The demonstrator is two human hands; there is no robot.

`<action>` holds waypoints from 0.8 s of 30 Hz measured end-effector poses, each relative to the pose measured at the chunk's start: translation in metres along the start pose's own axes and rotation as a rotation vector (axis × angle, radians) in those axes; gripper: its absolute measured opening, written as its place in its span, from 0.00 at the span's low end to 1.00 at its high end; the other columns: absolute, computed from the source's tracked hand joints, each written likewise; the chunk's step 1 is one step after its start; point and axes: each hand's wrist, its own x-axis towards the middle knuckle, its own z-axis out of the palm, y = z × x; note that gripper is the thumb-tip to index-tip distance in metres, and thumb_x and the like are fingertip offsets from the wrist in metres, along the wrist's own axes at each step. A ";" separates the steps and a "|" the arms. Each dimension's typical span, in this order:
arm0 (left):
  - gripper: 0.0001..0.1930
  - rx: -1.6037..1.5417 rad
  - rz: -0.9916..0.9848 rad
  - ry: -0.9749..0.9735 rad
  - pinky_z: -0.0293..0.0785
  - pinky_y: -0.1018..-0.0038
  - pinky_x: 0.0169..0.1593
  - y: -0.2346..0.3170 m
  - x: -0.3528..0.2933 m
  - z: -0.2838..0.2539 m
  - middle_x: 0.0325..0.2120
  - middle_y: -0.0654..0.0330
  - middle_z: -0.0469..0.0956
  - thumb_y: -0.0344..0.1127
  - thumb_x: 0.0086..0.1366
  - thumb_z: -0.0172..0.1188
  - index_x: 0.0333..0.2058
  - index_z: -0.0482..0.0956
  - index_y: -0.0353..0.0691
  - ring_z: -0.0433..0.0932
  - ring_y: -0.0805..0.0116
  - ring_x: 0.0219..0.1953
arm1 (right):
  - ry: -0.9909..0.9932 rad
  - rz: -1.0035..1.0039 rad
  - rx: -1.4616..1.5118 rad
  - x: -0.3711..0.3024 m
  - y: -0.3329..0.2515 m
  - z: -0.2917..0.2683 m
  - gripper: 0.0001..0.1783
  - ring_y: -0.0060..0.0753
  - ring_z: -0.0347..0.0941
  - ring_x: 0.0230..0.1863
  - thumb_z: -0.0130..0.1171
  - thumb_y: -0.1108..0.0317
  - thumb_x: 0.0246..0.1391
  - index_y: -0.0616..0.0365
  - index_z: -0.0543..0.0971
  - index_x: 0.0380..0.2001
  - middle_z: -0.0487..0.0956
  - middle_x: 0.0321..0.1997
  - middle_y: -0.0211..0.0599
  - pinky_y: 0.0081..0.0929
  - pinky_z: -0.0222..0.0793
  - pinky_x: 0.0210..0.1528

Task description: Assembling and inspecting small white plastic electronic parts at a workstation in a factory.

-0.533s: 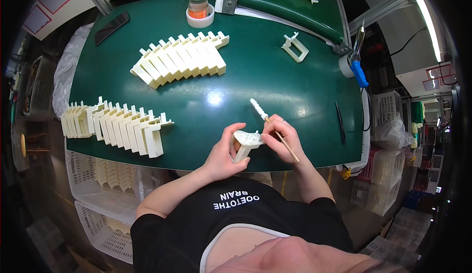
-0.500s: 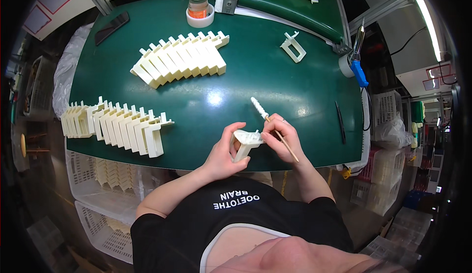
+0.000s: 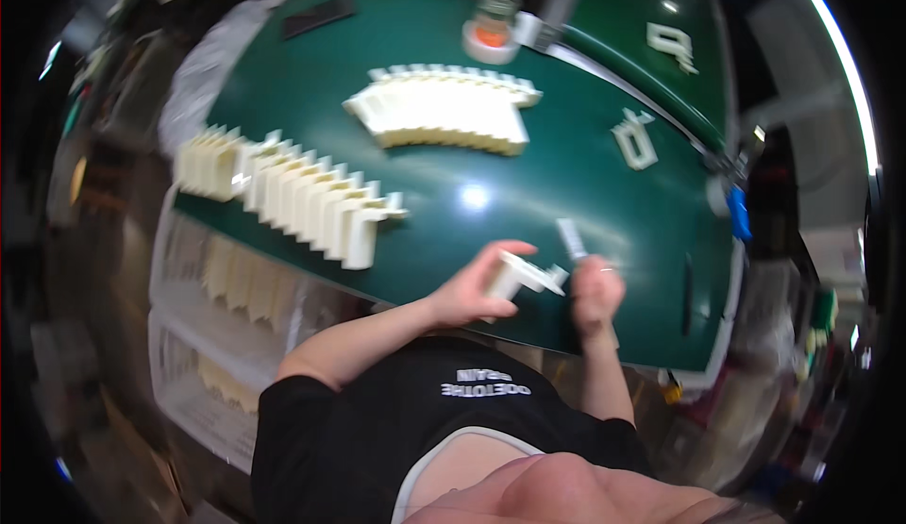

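Note:
My left hand (image 3: 469, 285) is closed around one end of a white plastic bracket (image 3: 530, 272) just over the table's near edge. The bracket's narrow prongs point toward my right hand (image 3: 596, 296). That hand, smeared by motion, is closed on a wooden-stick cotton swab (image 3: 570, 238) whose white wrapped tip sticks up past the fingers. A small gap separates the right fingers from the bracket. Similar brackets stand packed side by side in a back row (image 3: 444, 109) and a left row (image 3: 307, 199). One more loose frame-shaped bracket (image 3: 636, 142) lies at the right.
On the green table (image 3: 444, 241) a glass jar (image 3: 497, 13) sits at the back in a white ring (image 3: 486, 50). A dark phone (image 3: 318, 16), dark tweezers (image 3: 688, 298) and a blue-handled tool (image 3: 739, 213) lie around the edges. A belt (image 3: 623, 24) carries another bracket (image 3: 670, 45); crates (image 3: 222, 335) stand below left.
The whole view has turned and shifted, and the table appears farther right. My right hand with the swab has come away from the bracket; the left hand still holds the bracket.

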 end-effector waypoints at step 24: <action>0.20 1.377 0.160 1.227 0.74 0.65 0.45 0.145 -0.148 -0.215 0.41 0.53 0.77 0.36 0.60 0.61 0.50 0.72 0.42 0.77 0.55 0.40 | -0.311 -0.331 0.034 -0.007 -0.091 0.149 0.08 0.32 0.77 0.24 0.65 0.78 0.48 0.61 0.80 0.34 0.80 0.26 0.38 0.24 0.71 0.30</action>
